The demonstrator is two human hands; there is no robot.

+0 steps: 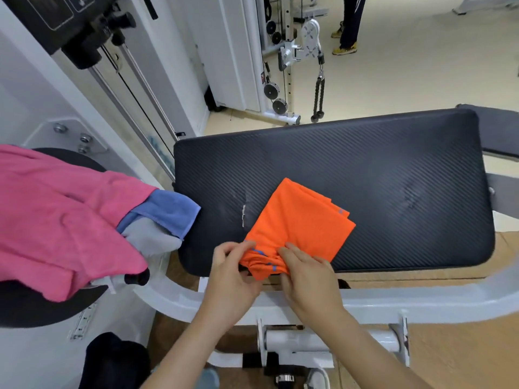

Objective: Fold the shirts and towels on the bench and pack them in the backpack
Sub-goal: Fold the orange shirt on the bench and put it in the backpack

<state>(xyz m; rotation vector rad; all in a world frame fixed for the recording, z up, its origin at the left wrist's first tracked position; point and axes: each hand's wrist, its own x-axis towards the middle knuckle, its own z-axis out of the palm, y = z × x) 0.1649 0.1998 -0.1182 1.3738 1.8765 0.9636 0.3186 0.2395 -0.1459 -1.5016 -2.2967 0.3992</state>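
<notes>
An orange shirt point(300, 223) with blue markings lies folded into a small square on the black padded bench point(393, 169), near its front edge. My left hand point(233, 273) pinches the bunched near corner of the shirt from the left. My right hand point(306, 273) grips the same bunched corner from the right. To the left, a pink towel point(56, 217) is heaped on a round black seat, with a blue towel point(171, 209) and a grey cloth point(151, 240) sticking out from under it. A dark shape point(115, 360) at the bottom left may be the backpack.
The white frame point(393, 301) of the gym machine runs below the bench. A weight stack and cable rails point(118, 74) rise at the left. Cable pulleys and a rope handle point(317, 94) stand behind the bench. A person's legs point(348, 26) are at the far top.
</notes>
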